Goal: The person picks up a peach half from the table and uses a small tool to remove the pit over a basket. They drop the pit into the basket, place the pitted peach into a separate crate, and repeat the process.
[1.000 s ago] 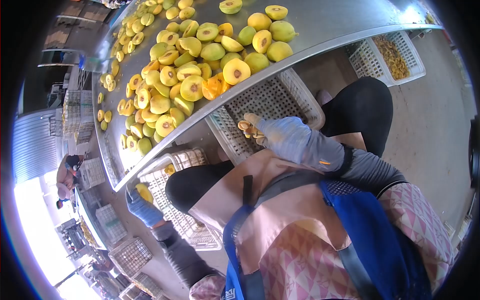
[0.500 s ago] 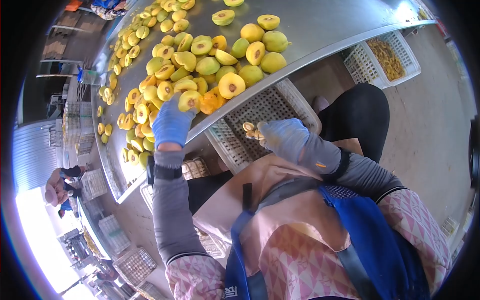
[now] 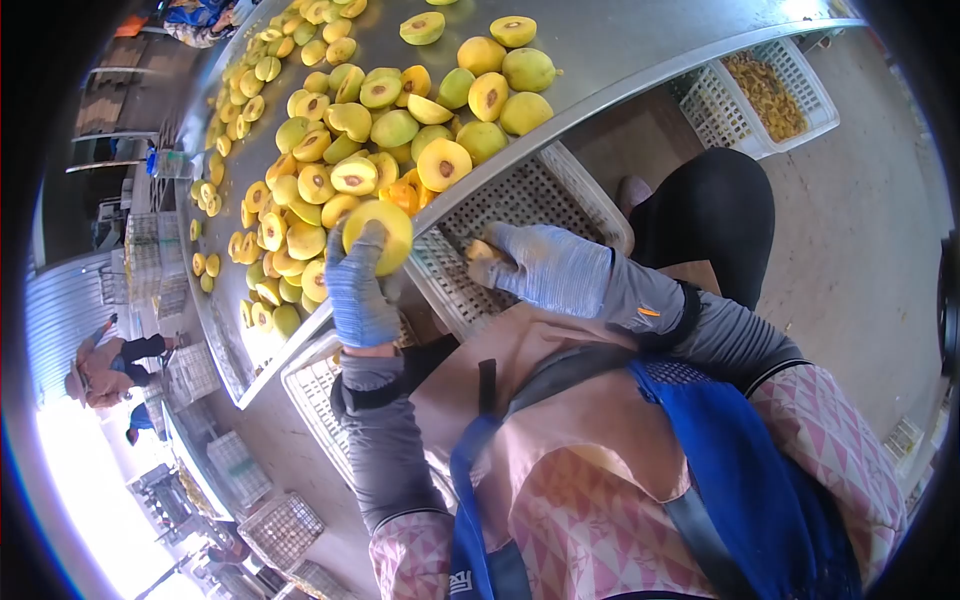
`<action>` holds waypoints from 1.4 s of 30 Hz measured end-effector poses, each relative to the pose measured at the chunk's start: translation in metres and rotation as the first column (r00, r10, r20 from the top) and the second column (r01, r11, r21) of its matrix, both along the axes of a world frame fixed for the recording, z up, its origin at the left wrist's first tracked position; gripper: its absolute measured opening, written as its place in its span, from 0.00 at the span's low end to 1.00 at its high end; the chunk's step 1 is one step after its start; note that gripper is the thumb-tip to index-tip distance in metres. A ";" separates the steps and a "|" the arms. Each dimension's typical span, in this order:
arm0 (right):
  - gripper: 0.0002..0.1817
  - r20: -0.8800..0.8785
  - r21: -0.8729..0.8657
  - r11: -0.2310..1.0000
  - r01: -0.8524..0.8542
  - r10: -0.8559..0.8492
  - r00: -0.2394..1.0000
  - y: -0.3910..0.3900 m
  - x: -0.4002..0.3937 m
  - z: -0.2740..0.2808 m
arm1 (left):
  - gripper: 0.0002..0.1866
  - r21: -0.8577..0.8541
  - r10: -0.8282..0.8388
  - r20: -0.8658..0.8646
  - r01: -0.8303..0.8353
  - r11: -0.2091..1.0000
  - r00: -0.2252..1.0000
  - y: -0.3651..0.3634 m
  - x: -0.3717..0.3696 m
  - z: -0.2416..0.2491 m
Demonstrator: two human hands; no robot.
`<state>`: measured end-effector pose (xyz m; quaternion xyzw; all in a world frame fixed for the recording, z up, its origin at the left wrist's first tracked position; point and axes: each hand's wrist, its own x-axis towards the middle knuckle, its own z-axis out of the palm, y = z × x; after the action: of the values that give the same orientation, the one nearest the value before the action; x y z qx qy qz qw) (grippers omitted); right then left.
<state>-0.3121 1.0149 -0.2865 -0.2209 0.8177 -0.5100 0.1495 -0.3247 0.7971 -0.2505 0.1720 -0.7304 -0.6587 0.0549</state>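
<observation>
My left hand (image 3: pixel 362 295), in a blue-grey knit glove, is closed round a yellow peach half (image 3: pixel 388 236) at the table's front edge. My gloved right hand (image 3: pixel 560 270) is closed on a small brass-coloured looped tool (image 3: pixel 484 252), which is blurred and partly hidden by the fingers. It is over a white plastic crate (image 3: pixel 590 195) under the edge. Beyond my left hand, many halved peaches (image 3: pixel 354 176) lie heaped on the metal table (image 3: pixel 620 60), several cut side up with brown pits or hollows showing.
Another white crate (image 3: pixel 710 110) with brown-yellow pieces (image 3: pixel 765 95) inside stands on the floor at the right. A crate (image 3: pixel 318 390) sits below the table's left corner. At the far left a person (image 3: pixel 105 365) in a hat is near more crates (image 3: pixel 280 528).
My left hand has come back from the heap toward me, bringing a peach half. My right hand has shifted slightly left, still holding the brass-coloured tool.
</observation>
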 end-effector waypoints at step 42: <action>0.16 0.212 -0.363 0.901 0.239 -0.169 0.962 -0.013 0.013 0.004 | 0.33 0.547 0.007 -0.260 0.141 0.825 0.965 0.068 0.030 -0.023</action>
<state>-0.2994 1.0024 -0.2824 -0.1131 0.7038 -0.6910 0.1201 -0.2943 0.8650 -0.2740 0.0697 -0.4973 -0.8619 0.0705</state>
